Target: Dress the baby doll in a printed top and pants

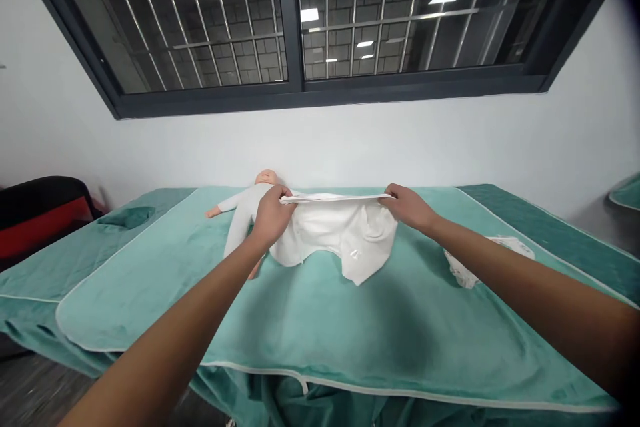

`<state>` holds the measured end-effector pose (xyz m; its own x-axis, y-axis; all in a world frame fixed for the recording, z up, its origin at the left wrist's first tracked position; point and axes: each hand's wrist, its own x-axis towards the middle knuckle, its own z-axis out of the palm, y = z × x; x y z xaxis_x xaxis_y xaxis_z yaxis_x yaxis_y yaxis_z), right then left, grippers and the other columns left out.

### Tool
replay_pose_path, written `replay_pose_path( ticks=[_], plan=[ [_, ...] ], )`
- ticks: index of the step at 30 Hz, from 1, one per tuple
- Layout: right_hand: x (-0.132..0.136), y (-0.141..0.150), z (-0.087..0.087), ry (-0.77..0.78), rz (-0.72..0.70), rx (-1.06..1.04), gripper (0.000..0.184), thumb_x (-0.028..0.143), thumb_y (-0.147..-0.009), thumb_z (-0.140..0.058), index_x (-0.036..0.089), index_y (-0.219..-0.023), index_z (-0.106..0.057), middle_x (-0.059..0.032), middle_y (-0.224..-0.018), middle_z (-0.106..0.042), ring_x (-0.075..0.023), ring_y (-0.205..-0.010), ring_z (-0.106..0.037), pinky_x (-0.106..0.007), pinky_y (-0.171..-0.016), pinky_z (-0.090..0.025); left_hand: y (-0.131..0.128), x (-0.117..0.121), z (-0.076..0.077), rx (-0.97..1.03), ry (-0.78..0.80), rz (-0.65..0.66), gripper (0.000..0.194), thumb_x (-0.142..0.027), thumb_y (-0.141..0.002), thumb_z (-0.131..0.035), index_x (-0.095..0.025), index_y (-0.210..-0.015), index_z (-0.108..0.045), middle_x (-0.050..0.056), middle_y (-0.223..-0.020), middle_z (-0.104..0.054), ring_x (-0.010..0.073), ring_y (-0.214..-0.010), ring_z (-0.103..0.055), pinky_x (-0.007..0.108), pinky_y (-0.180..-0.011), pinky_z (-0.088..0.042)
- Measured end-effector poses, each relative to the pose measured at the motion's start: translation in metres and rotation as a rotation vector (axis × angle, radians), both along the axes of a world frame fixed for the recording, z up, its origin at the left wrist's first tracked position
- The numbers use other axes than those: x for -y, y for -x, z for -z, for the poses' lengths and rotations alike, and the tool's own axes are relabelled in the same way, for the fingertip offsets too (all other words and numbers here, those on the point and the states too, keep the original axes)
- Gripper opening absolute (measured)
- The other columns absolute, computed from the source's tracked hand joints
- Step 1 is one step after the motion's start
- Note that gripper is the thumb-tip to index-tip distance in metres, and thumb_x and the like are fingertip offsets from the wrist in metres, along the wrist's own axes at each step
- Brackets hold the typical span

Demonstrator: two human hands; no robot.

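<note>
My left hand (271, 215) and my right hand (407, 206) hold a white baby garment (345, 230) stretched between them. Each hand pinches one end of its straight upper edge, and the cloth hangs down above the green cover. A small shiny patch shows low on its right part. Behind my left hand lies a baby doll (243, 213) in a pale suit, one arm spread to the left; my hand and the garment hide part of it. Beyond my right forearm lies a crumpled white diaper (463, 271), partly covered by the arm.
A green padded cover with pale piping (320, 340) spreads over the bed. A red and black object (45, 217) stands at the far left. The white wall (400, 140) and a dark-framed barred window (300, 97) rise behind the bed.
</note>
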<state>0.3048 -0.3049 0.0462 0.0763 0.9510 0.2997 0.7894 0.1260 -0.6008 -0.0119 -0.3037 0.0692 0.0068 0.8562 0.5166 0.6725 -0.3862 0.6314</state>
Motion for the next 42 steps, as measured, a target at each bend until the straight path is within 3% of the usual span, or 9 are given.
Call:
replay_pose_path(
  ticks=[7, 13, 19, 21, 23, 25, 33, 36, 42],
  plan=[
    [-0.002, -0.013, -0.023, -0.040, 0.011, 0.054, 0.011, 0.030, -0.075, -0.053, 0.022, -0.083, -0.051, 0.0015, -0.073, -0.055, -0.0142, -0.066, -0.048, -0.026, -0.059, -0.034, 0.017, -0.008, -0.015, -0.030, 0.014, -0.050, 0.016, -0.038, -0.083, -0.055, -0.023, -0.084, -0.052, 0.001, -0.084, -0.065, 0.0217, -0.084, -0.061, 0.031, -0.073, -0.044],
    [-0.026, -0.039, -0.038, 0.427, -0.155, 0.618, 0.020, 0.015, -0.072, -0.059, 0.021, -0.090, -0.066, -0.0070, -0.096, -0.070, -0.0215, -0.080, -0.061, -0.031, -0.067, -0.040, 0.022, -0.030, -0.008, -0.545, 0.267, -0.185, 0.032, -0.050, -0.084, -0.056, -0.024, -0.102, -0.058, 0.008, -0.081, -0.068, 0.0298, -0.077, -0.064, 0.038, -0.070, -0.046],
    [-0.032, 0.021, 0.025, 0.200, 0.063, 0.728, 0.042, 0.007, -0.083, -0.049, 0.009, -0.124, -0.059, -0.0260, -0.129, -0.058, -0.0359, -0.121, -0.053, -0.052, -0.099, -0.036, -0.017, -0.052, 0.067, -0.713, 0.018, -0.290, 0.027, -0.027, -0.088, -0.055, -0.016, -0.113, -0.058, 0.019, -0.116, -0.063, 0.0354, -0.108, -0.058, 0.047, -0.088, -0.047],
    [-0.028, 0.050, 0.062, 0.109, -0.022, 0.722, 0.046, 0.006, -0.088, -0.043, 0.012, -0.132, -0.054, -0.0204, -0.148, -0.045, -0.0296, -0.137, -0.038, -0.045, -0.111, -0.027, -0.033, -0.050, 0.100, -0.759, -0.063, -0.120, 0.029, -0.014, -0.088, -0.048, -0.015, -0.116, -0.058, 0.018, -0.125, -0.059, 0.0328, -0.118, -0.053, 0.048, -0.099, -0.042],
    [-0.027, 0.071, 0.096, 0.073, -0.097, 0.662, 0.040, 0.011, -0.094, -0.036, 0.015, -0.128, -0.058, -0.0151, -0.143, -0.052, -0.0237, -0.132, -0.044, -0.036, -0.111, -0.028, -0.046, -0.049, 0.128, -0.732, -0.041, 0.142, 0.038, -0.007, -0.089, -0.041, -0.017, -0.121, -0.058, 0.014, -0.131, -0.058, 0.0268, -0.124, -0.051, 0.041, -0.106, -0.038],
    [-0.034, 0.082, 0.121, 0.095, -0.070, 0.609, 0.039, 0.015, -0.097, -0.032, 0.012, -0.123, -0.061, -0.0165, -0.137, -0.057, -0.0232, -0.127, -0.049, -0.034, -0.109, -0.032, -0.056, -0.053, 0.147, -0.654, 0.097, 0.187, 0.035, -0.010, -0.091, -0.039, -0.016, -0.120, -0.059, 0.013, -0.131, -0.059, 0.0240, -0.125, -0.051, 0.037, -0.108, -0.038],
    [-0.088, 0.084, 0.141, 0.137, 0.278, 0.465, 0.059, 0.035, -0.098, -0.034, 0.000, -0.146, -0.039, -0.0257, -0.151, -0.039, -0.0354, -0.139, -0.036, -0.050, -0.114, -0.023, -0.089, -0.109, 0.147, -0.496, 0.315, -0.138, 0.047, -0.030, -0.096, -0.038, -0.005, -0.134, -0.049, 0.026, -0.139, -0.052, 0.0367, -0.134, -0.045, 0.053, -0.108, -0.036],
    [-0.098, 0.081, 0.145, 0.025, 0.271, 0.492, 0.063, 0.032, -0.098, -0.034, 0.007, -0.155, -0.025, -0.0167, -0.161, -0.027, -0.0324, -0.146, -0.024, -0.050, -0.118, -0.014, -0.106, -0.122, 0.146, -0.409, 0.347, -0.236, 0.054, -0.032, -0.096, -0.034, -0.007, -0.144, -0.038, 0.025, -0.149, -0.042, 0.0375, -0.140, -0.037, 0.059, -0.108, -0.033],
    [-0.119, 0.066, 0.152, 0.023, 0.191, 0.497, 0.060, 0.027, -0.099, -0.030, 0.002, -0.153, -0.029, -0.0186, -0.156, -0.036, -0.0290, -0.143, -0.031, -0.044, -0.117, -0.020, -0.111, -0.138, 0.161, -0.413, 0.378, -0.283, 0.052, -0.033, -0.097, -0.031, -0.007, -0.140, -0.045, 0.025, -0.145, -0.048, 0.0364, -0.137, -0.042, 0.053, -0.110, -0.034]
  ],
)
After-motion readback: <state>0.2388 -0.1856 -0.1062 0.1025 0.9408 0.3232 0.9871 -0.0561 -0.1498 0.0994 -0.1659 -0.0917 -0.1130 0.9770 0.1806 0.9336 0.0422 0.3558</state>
